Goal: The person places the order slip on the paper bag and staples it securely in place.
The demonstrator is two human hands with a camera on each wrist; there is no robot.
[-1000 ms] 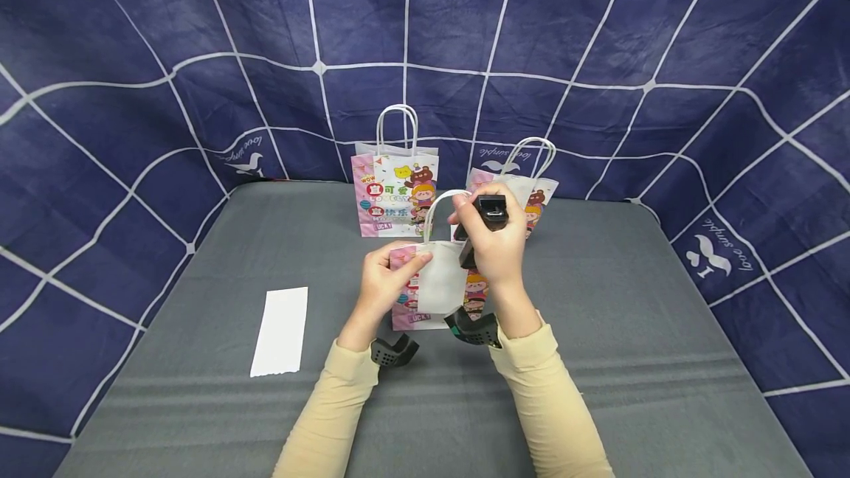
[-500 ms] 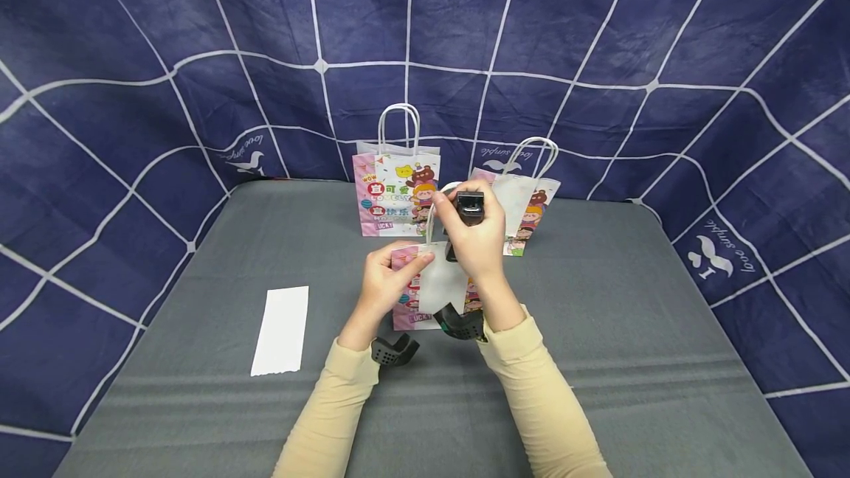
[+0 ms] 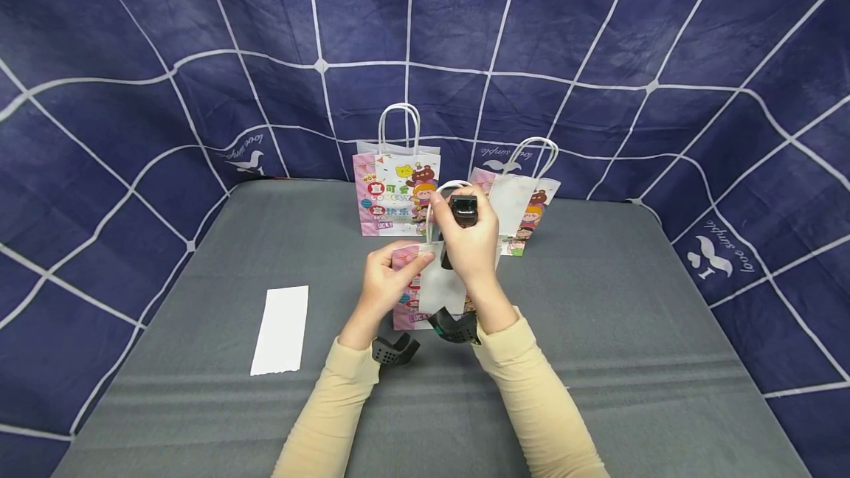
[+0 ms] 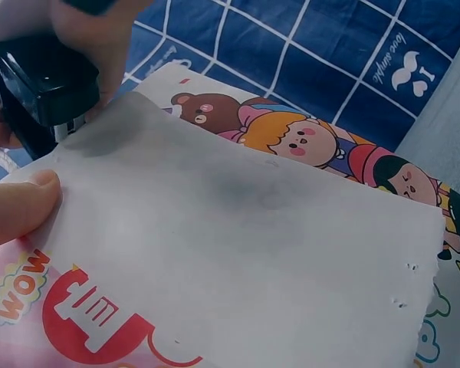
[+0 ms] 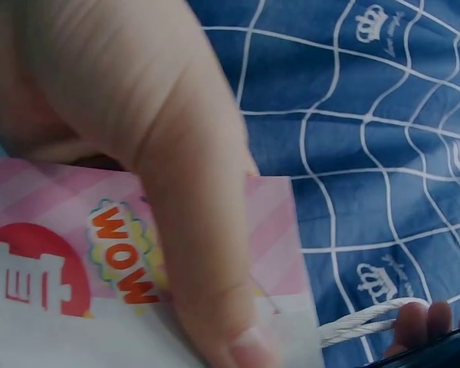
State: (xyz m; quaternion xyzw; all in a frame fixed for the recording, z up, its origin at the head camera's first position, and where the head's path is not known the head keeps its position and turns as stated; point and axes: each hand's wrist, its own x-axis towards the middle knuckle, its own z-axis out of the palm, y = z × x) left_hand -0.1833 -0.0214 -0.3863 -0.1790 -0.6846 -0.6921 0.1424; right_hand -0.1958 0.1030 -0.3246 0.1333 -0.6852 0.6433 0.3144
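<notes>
My left hand (image 3: 385, 279) pinches the top left corner of a pink and white cartoon paper gift bag (image 3: 403, 319) that stands upright. Under its thumb lies a blank white paper sheet (image 4: 238, 207), flat against the bag's front. In my right hand (image 3: 477, 246) I grip a black stapler (image 3: 464, 209), its nose tilted down. From the left wrist view, the stapler's jaws sit right at the top edge of the sheet and bag. White twisted handles (image 5: 360, 322) rise behind the fingers; the right hand covers much of the bag's upper right.
Behind stand two similar gift bags, one upright at the left (image 3: 398, 198) and one turned at the right (image 3: 511, 201) with a white sheet on its front. A torn-edged white paper (image 3: 280, 330) lies left on the grey table (image 3: 199, 404). A blue grid curtain (image 3: 425, 35) surrounds it.
My right hand has moved left with the stapler, over the bag's top edge toward the left hand, showing more of the right-hand bag behind. The left hand keeps its hold in place.
</notes>
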